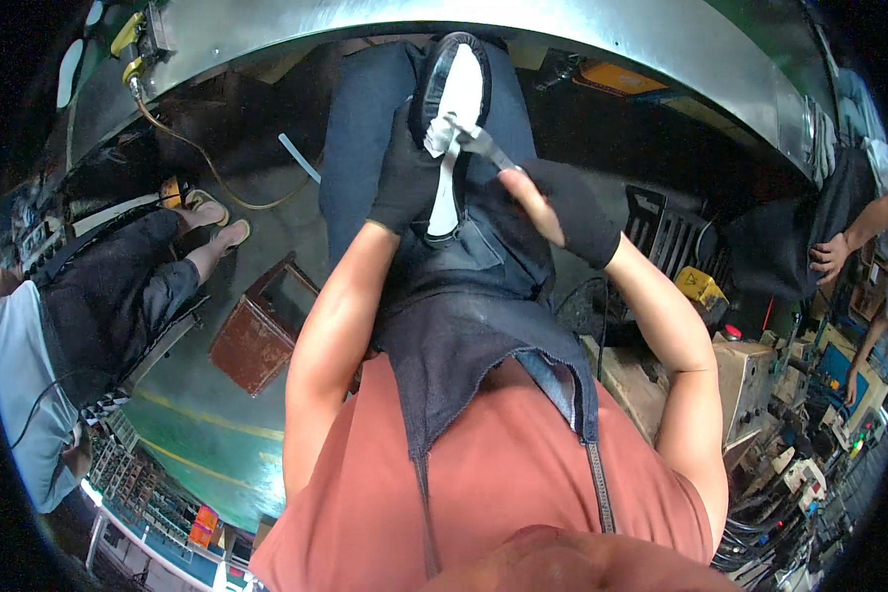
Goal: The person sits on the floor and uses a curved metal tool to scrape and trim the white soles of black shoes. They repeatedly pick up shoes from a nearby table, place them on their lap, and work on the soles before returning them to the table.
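A black shoe upper (pixel 422 89) with a white insole (pixel 461 87) lies bottom up, lengthwise across my apron-covered lap. My left hand (pixel 405 183), in a dark fingerless glove, is closed round the left side of the shoe near its middle. In my right hand (pixel 562 207), gloved the same way, is a pair of metal pincers (pixel 479 141). Their head reaches the crumpled white edge at the middle of the shoe's bottom; blur hides whether the jaws are closed. A white heel part (pixel 445 202) shows between my hands.
A metal bench edge (pixel 602 44) curves ahead of my knees. A rusty box-like stool (pixel 257 331) stands on the floor at left, near a seated person (pixel 109 296). Another person's hand (pixel 831 259) is at far right. A dark plastic chair (pixel 651 222) and machinery stand at right.
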The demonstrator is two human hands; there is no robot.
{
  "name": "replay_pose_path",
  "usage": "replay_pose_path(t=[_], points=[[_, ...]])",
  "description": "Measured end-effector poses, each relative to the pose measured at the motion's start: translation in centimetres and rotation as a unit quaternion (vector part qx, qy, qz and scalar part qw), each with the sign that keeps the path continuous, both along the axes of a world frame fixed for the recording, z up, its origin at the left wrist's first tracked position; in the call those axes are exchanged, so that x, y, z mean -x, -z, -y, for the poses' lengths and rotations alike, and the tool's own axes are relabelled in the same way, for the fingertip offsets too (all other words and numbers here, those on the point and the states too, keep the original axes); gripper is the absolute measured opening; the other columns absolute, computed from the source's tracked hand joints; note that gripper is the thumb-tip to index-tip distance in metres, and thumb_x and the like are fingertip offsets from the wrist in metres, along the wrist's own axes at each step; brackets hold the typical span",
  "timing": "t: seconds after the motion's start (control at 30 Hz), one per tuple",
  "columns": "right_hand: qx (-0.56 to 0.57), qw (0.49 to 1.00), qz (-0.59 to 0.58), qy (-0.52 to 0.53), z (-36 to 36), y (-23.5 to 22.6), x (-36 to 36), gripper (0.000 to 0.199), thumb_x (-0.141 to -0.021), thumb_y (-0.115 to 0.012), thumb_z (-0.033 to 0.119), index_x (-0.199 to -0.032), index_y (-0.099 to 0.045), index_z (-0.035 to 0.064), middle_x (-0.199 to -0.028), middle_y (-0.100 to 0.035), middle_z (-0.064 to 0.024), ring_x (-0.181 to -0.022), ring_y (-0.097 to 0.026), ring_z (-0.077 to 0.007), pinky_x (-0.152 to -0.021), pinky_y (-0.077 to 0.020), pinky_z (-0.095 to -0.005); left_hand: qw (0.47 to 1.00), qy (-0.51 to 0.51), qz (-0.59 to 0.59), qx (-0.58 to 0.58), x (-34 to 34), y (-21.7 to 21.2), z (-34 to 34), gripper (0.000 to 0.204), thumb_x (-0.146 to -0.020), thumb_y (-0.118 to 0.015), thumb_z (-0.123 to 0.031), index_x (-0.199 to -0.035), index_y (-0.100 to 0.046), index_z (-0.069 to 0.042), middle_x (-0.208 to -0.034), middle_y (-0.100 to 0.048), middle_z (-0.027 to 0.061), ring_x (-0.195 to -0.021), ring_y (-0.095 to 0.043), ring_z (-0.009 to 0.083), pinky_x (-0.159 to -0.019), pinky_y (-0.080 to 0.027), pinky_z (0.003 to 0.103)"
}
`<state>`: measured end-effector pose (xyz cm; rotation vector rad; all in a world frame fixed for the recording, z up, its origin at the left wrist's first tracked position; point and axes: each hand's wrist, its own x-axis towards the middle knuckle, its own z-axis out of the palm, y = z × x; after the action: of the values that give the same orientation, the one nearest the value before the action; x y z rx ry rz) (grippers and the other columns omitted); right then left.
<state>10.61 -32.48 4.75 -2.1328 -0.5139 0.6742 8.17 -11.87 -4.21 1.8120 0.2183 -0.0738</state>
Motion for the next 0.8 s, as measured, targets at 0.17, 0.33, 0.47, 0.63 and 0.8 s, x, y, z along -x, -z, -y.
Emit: replay_pose_path(t=[0.17, 0.33, 0.47, 0.63, 0.8], points=[[0.045, 0.981, 0.153, -0.113, -1.2, 2.8, -1.6, 0.036, -0.093, -0.049, 0.034, -0.081, -0.057, 0.0007, -0.069, -0.059, -0.0174, -0.056, -0.056, -0.0331, -0.055, -0.0445, -0.036, 0.997, 0.073, 0.03, 0.021, -0.3, 0.7, -0.9, 0.076, -0.072, -0.074, -0.016, -0.132, -0.029, -0.001, -0.124, -0.047, 0.0168, -0.113, -0.049, 0.027, -0.096, -0.04, 0.036], [-0.051, 0.987, -0.116, 0.093, 0.6, 5.6, 0.5, 0.051, -0.093, -0.045, 0.046, -0.077, -0.059, -0.0006, -0.064, -0.06, -0.0137, -0.055, -0.061, -0.0231, -0.052, -0.045, -0.0367, 0.996, 0.067, 0.053, 0.025, -0.4, -0.5, -0.8, 0.082, -0.068, -0.08, -0.019, -0.131, -0.031, -0.001, -0.126, -0.046, 0.0156, -0.117, -0.047, 0.0266, -0.096, -0.04, 0.037], [-0.164, 0.879, -0.294, 0.339, 0.1, 6.4, 5.6, 0.051, -0.095, -0.036, 0.05, -0.089, -0.057, 0.0039, -0.065, -0.059, -0.0043, -0.055, -0.058, -0.0135, -0.05, -0.044, -0.0285, 0.996, 0.058, 0.005, 0.073, 0.6, -0.7, -1.7, 0.075, -0.069, -0.078, -0.016, -0.129, -0.035, -0.002, -0.118, -0.052, 0.0141, -0.109, -0.053, 0.0248, -0.093, -0.042, 0.036], [-0.116, 0.884, -0.276, 0.358, 0.0, 6.8, 7.9, 0.061, -0.095, -0.027, 0.057, -0.079, -0.056, 0.0047, -0.064, -0.06, -0.0064, -0.057, -0.058, -0.0147, -0.058, -0.0458, -0.026, 0.968, -0.031, 0.032, 0.245, 0.0, -3.1, -0.3, 0.047, -0.082, -0.062, -0.006, -0.125, -0.044, -0.001, -0.101, -0.058, 0.0078, -0.089, -0.058, 0.0169, -0.079, -0.048, 0.029], [-0.157, 0.836, -0.331, 0.408, 0.2, 11.9, 7.6, 0.072, -0.089, -0.031, 0.066, -0.108, -0.053, -0.0006, -0.065, -0.06, -0.0107, -0.057, -0.06, -0.0176, -0.058, -0.0485, -0.0287, 0.934, 0.0, -0.077, 0.349, -16.2, -12.9, 0.4, 0.037, -0.087, -0.059, -0.021, -0.119, -0.053, -0.003, -0.105, -0.059, 0.006, -0.09, -0.056, 0.0168, -0.081, -0.046, 0.031]])
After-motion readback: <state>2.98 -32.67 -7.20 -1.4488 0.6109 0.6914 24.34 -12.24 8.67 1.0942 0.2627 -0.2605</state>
